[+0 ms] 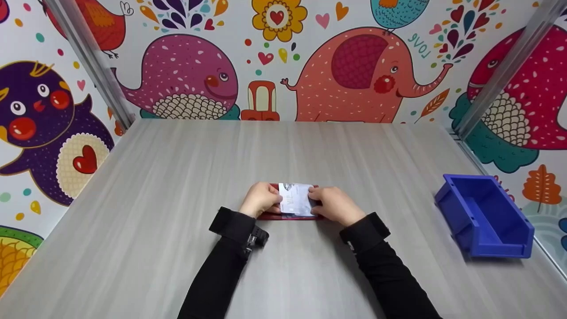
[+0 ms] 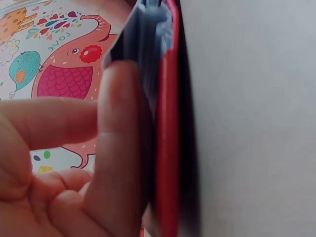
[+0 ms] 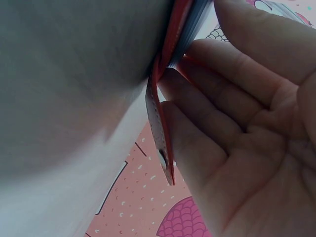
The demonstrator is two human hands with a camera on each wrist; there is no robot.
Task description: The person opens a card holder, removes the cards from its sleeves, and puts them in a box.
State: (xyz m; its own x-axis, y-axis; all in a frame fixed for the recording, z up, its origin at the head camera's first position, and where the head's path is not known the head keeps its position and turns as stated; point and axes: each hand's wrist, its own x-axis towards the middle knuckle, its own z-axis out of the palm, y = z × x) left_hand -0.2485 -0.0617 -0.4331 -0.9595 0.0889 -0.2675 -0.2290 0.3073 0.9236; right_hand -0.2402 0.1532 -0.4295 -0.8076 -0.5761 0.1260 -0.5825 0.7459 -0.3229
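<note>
A red card holder (image 1: pixel 270 216) with clear plastic sleeves lies in front of the person in the head view, opened up. On top of it shows a white card (image 1: pixel 293 201) with grey print. The left hand (image 1: pixel 261 199) grips the holder's left side, fingertips at the card's left edge; in the left wrist view a finger presses the sleeves near the red cover (image 2: pixel 168 128). At the other end, the right hand (image 1: pixel 335 204) pinches around the card's right edge and the holder. Its fingers also lie against the holder's red flap (image 3: pixel 159 131), which carries a snap button.
A blue plastic bin (image 1: pixel 487 217) stands on the right side of the wood-grain table (image 1: pixel 155 221). Cartoon-printed panels (image 1: pixel 266 57) wall the table at the back and both sides, with metal posts (image 1: pixel 88 57) at the corners.
</note>
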